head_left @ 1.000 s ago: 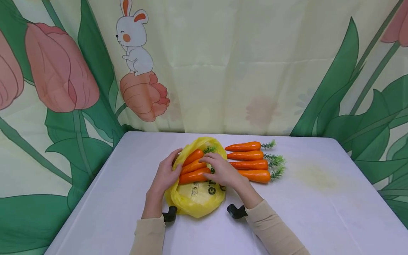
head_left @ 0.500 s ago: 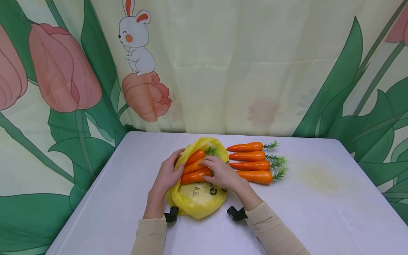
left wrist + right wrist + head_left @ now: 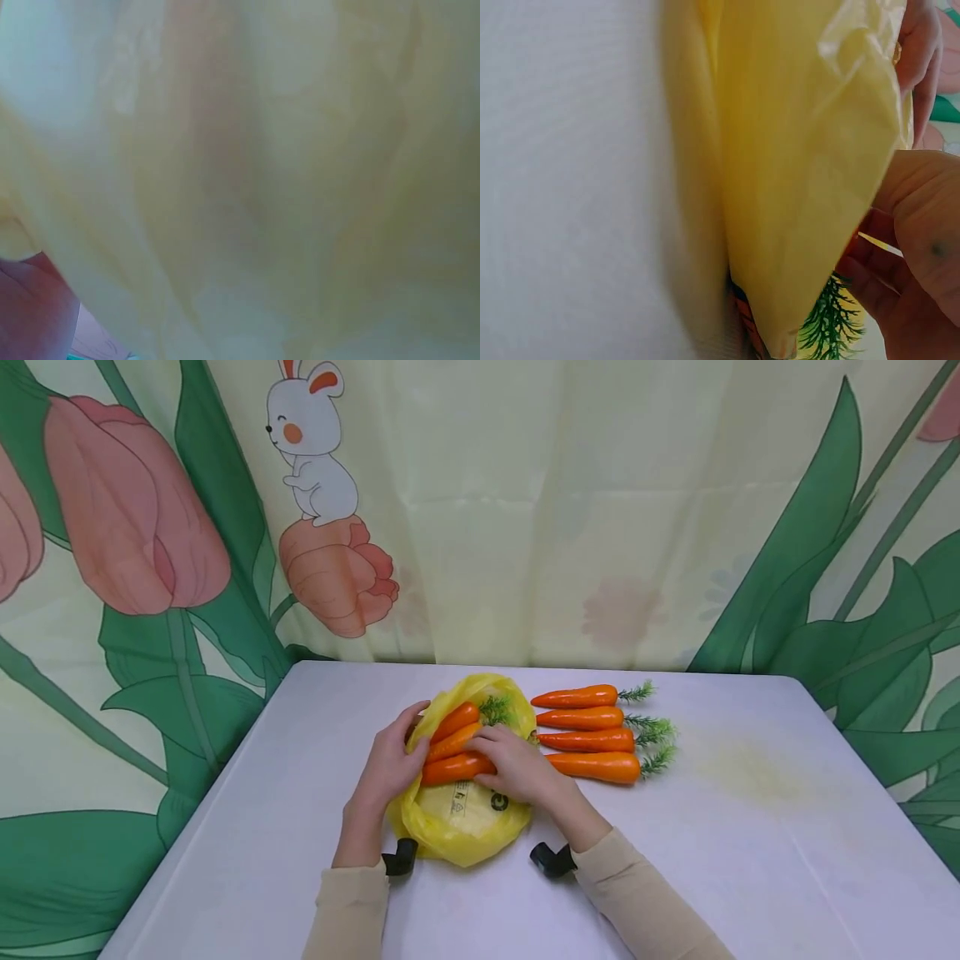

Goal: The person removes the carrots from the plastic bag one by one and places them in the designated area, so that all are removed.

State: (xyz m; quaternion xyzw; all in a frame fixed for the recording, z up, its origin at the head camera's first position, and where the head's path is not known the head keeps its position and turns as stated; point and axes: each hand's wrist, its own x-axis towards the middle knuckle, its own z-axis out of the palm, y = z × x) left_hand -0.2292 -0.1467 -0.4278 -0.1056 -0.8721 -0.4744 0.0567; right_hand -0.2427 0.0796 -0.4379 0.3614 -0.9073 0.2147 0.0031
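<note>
A yellow plastic bag (image 3: 468, 843) lies on the table with its mouth spread wide. Inside it, three orange carrots lie side by side, the nearest carrot (image 3: 453, 769) in front, green leaves (image 3: 495, 710) at their thick ends. My left hand (image 3: 390, 764) holds the bag's left rim, thumb on the inner side. My right hand (image 3: 517, 764) reaches over the right rim and grips the nearest carrot at its thick end, fingers above and thumb below. Bag film fills most of the left wrist view. In the right wrist view the bag wall (image 3: 802, 150) hides the carrots' bodies.
Right of the bag, several more carrots (image 3: 592, 741) lie in a stack of rows, tips toward the bag and leaves to the right. They rest on a white-covered table (image 3: 750, 860). A printed curtain (image 3: 525, 527) with tulips and a rabbit hangs behind the table.
My right hand's fingers have drawn in and settled lower around the nearest carrot. My left hand stays at the bag's rim. The head view has tilted slightly.
</note>
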